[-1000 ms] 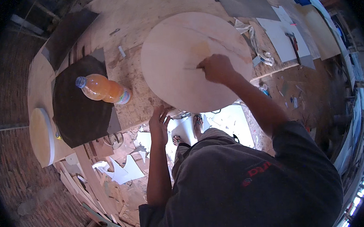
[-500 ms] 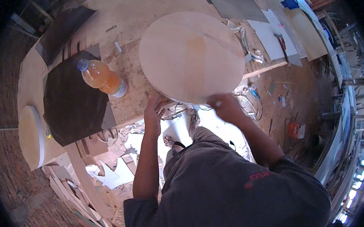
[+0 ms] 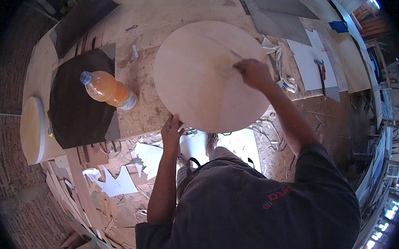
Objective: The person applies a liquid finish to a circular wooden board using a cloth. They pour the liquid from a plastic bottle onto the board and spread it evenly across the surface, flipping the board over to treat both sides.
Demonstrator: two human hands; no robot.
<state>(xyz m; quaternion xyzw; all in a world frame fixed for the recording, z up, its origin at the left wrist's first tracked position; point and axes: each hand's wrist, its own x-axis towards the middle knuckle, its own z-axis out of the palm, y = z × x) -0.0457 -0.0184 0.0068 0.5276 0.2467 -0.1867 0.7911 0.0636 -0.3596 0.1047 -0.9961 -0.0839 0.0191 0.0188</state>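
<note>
A large round wooden board, pale with a yellowish-brown patch near its middle, lies on the workbench and juts over the front edge. At its near left rim my left hand is closed, gripping the edge. My right hand is closed above the board's right half, fingertips down by the yellowish patch. Whatever is in those fingers is too small to make out. To the left stands a plastic bottle of orange liquid with a blue cap, partly over a dark sheet.
Right of the board lie a crumpled pale cloth, grey sheets, and a hammer-like tool on a white sheet. A second round piece rests at the far left. White scraps and offcuts litter the floor below.
My right hand has moved from the board's near edge up over its surface. My left hand remains near the left rim. The whole view has shifted slightly.
</note>
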